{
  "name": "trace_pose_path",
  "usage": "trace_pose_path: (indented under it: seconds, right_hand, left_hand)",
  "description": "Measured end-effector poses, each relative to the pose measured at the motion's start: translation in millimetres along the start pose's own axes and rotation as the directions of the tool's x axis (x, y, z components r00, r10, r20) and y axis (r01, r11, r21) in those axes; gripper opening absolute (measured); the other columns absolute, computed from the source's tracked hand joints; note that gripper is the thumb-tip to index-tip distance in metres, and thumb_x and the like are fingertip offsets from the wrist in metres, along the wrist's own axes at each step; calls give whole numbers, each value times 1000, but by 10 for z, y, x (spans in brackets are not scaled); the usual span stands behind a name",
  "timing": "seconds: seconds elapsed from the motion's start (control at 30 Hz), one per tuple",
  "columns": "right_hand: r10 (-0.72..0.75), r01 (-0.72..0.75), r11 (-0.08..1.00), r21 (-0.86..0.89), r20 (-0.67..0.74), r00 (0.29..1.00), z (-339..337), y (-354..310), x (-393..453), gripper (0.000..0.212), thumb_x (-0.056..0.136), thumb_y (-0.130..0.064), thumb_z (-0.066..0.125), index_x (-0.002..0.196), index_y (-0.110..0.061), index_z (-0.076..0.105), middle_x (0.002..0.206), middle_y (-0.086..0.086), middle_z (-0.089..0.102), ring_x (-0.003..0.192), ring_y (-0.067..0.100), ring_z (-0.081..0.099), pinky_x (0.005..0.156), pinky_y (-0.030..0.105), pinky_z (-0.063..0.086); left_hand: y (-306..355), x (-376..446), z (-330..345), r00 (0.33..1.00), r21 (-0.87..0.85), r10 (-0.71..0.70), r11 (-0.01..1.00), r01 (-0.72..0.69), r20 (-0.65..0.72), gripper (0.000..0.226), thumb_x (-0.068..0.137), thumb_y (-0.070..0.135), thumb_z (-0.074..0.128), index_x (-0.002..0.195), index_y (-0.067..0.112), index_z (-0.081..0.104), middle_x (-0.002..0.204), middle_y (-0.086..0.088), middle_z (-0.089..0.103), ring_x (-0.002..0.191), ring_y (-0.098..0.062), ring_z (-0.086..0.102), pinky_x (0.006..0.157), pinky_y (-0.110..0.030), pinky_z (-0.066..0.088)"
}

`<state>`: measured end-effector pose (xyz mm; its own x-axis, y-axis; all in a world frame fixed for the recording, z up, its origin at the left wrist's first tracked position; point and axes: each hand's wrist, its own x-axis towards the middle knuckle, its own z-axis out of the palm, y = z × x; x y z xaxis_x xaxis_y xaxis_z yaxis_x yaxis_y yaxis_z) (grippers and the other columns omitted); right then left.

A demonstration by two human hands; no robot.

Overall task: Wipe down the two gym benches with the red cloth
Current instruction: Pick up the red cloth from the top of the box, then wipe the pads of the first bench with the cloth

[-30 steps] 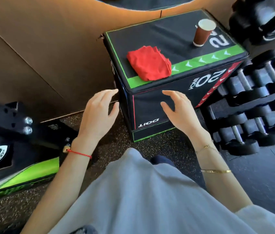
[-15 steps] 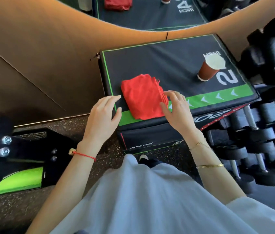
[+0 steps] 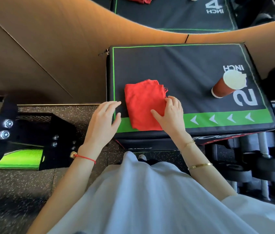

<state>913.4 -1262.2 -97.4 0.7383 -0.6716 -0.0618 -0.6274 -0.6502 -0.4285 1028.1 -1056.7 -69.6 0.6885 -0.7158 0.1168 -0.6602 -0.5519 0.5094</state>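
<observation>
Setting: gym floor of dark speckled rubber (image 3: 23, 188), with a tan wall panel (image 3: 49, 48) behind and a mirror above it.
Landmark: a black padded box (image 3: 184, 71) with green trim stood against the wall panel, directly ahead of the person.
Red cloth: the red cloth (image 3: 141, 103) lay folded on the box top, near the box's front-left corner, its near edge overlapping the green stripe.
Right hand: the right hand (image 3: 170, 114) rested on the cloth's right side, fingers curled onto the fabric and thumb spread across it; whether it had pinched the cloth or only pressed on it, I cannot tell.
Left hand: the left hand (image 3: 104, 122) sat at the box's front-left corner, just left of the cloth, fingers spread and holding nothing.
Cup: a brown paper cup (image 3: 226, 85) stood on the box top near its right edge, well apart from the cloth.
Bench: a black and green bench (image 3: 20, 149) lay to the left of the box.
Dumbbells: racked dumbbells (image 3: 260, 157) sat to the right of the box.
</observation>
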Motion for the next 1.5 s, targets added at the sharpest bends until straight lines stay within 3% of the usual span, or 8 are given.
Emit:
trace_pose_path:
  seconds: [0.23,0.43,0.57,0.67,0.83,1.13,1.33,1.5]
  right_hand:
    - [-3,1,983,183,11,1000,50,-149,13,36,82,-19,67,111,-1,57,116,12,57,109,32,47,92,32,37]
    - [139,-111,888,446,-30,990,-57,-277,-29,31,76,-16,66,102,-18,49,68,-12,57,63,9,51,59,25,28]
    - [118,-94,825,557,-6,993,-157,-323,-83,52,79,-15,67,126,-30,52,81,-11,67,74,4,61,72,15,44]
    - [139,-124,791,599,21,990,-199,-317,-118,41,80,-17,69,120,-27,63,93,-11,69,88,7,63,87,25,49]
    - [205,-196,663,723,77,976,-238,-202,-260,37,83,-9,68,118,-21,66,103,0,72,95,15,65,92,40,52]
    - [330,-186,556,810,-9,944,-436,85,-611,35,85,-6,67,108,-32,64,97,-6,70,89,6,62,86,26,50]
    - [480,-178,500,847,-101,871,-475,8,-1048,35,81,-9,68,103,-36,66,93,-7,70,87,6,62,87,31,51]
    - [631,-187,448,874,-161,759,-340,-267,-1520,37,81,-9,68,113,-28,66,100,-3,71,91,9,64,92,38,52]
  left_hand:
    - [-100,39,-63,999,10,29,1000,-30,41,34,95,11,57,129,7,60,128,-6,62,124,-21,54,110,-33,40]
    - [-115,106,-100,993,2,94,996,-94,69,35,95,11,56,129,6,59,128,-7,62,123,-21,55,109,-36,43]
    - [-108,134,-99,991,0,112,994,-113,67,35,95,11,56,130,7,59,129,-6,62,125,-20,54,110,-33,41]
    - [-93,146,-94,991,-9,121,993,-121,61,35,95,11,56,130,7,59,129,-6,62,125,-21,54,110,-37,42]
    - [-37,126,-71,989,-22,138,990,-137,54,35,95,11,56,130,7,60,129,-6,62,125,-21,54,109,-39,43]
    - [198,136,12,969,-54,228,973,-224,99,34,96,13,55,130,10,61,129,-4,63,125,-20,55,109,-37,43]
    - [219,144,26,915,-95,364,931,-352,171,32,96,14,56,127,11,63,126,-3,65,120,-20,57,105,-37,46]
    - [77,84,-58,836,-130,490,872,-472,249,30,94,14,58,124,12,64,123,-2,67,116,-20,59,102,-39,48]
